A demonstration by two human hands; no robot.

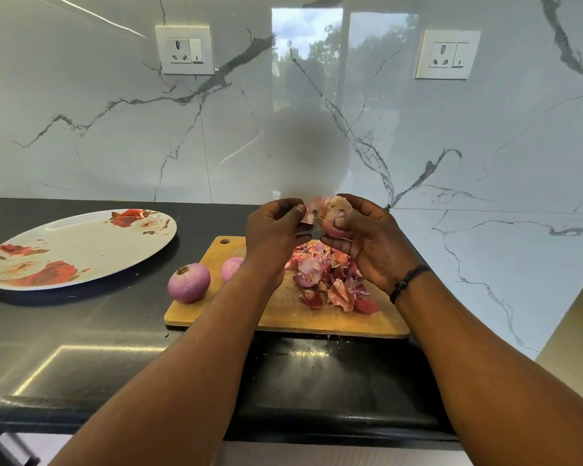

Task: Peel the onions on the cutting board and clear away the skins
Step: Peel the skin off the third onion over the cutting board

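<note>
My right hand [367, 243] grips a partly peeled onion [334, 213], held up above the wooden cutting board [223, 301]. My left hand [273, 230] pinches a flap of pink skin [308, 210] still attached to that onion. A short metal blade shows between the hands; which hand holds it I cannot tell. A pile of loose skins [330, 280] lies on the board below. One peeled onion [189, 282] sits at the board's left edge. A second peeled onion [231, 267] is half hidden behind my left wrist.
An oval floral plate [78, 247] lies on the black counter [81, 331] to the left of the board. The marble wall with two sockets stands close behind, and another marble wall closes in on the right. Small skin crumbs lie by the board's front edge.
</note>
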